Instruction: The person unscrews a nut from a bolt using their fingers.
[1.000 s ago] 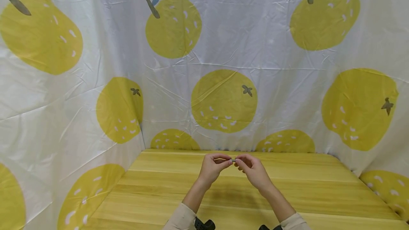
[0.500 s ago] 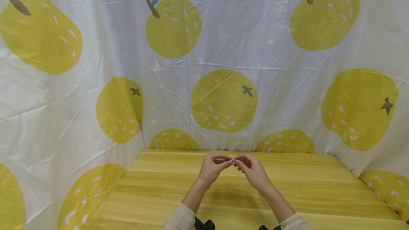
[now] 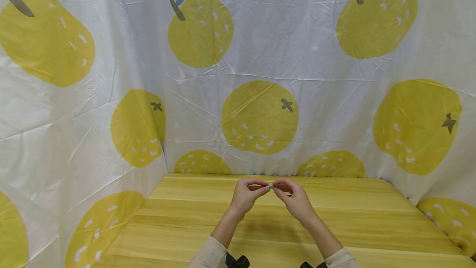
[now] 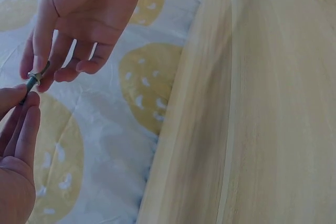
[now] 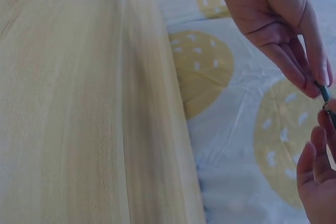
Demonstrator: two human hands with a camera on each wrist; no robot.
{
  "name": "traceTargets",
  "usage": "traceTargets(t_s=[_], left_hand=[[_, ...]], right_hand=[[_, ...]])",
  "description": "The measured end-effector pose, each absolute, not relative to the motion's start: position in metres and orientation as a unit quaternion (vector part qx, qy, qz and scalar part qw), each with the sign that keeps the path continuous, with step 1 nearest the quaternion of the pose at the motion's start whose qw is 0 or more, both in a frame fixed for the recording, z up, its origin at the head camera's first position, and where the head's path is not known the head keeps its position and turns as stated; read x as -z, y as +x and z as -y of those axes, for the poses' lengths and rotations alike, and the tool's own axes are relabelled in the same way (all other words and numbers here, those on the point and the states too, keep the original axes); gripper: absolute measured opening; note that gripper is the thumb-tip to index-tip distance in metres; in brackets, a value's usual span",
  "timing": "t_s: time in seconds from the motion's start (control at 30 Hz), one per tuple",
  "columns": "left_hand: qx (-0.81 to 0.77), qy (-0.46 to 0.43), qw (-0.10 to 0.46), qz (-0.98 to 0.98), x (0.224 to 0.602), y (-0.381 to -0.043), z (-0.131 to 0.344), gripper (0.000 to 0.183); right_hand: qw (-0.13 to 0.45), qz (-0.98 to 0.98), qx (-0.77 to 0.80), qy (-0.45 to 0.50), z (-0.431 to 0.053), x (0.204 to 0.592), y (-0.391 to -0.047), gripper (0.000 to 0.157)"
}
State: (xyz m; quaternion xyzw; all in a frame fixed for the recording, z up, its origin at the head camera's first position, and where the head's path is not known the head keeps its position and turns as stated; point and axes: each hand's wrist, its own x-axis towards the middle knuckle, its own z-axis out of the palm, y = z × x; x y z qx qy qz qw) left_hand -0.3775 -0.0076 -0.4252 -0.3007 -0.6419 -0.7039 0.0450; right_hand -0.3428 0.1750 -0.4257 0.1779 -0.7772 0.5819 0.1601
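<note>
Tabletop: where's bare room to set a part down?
Bare tabletop lies left of the left hand and right of the right hand, each out to the printed cloth. Between the forearms it's bare but shadowed. Crowded: where both hands pinch the small rod, and at the sleeves and black wrist gear.

Up on the head, one camera looks forward and down over the yellow wooden table point(image 3: 178, 226) to the white fruit-printed cloth point(image 3: 327, 102). Nearer, two black wrist cameras point(image 3: 242, 262) face inward; both views share the bare left hand point(image 3: 243, 198), bare right hand point(image 3: 297, 204) and slim metal rod point(image 4: 31, 82).
</note>
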Motion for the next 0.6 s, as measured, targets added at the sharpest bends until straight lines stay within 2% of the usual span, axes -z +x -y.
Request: traceTargets(t_s=[0.17,0.4,0.6], left_hand=[[0.705,-0.3,0.044,0.641,0.4253,-0.377,0.0077,0.015],[0.7,-0.295,0.041,0.649,0.4256,-0.3771,0.0074,0.014],[0.697,-0.3,0.038,0.65,0.4247,-0.3782,0.0074,0.018]], right_hand=[[0.156,0.78,-0.579,0.175,-0.1741,0.4241,-0.3404,0.026],[0.164,0.784,-0.573,0.174,-0.1746,0.4241,-0.3407,0.018],[0.162,0.786,-0.573,0.167,-0.1747,0.4247,-0.3405,0.026]])
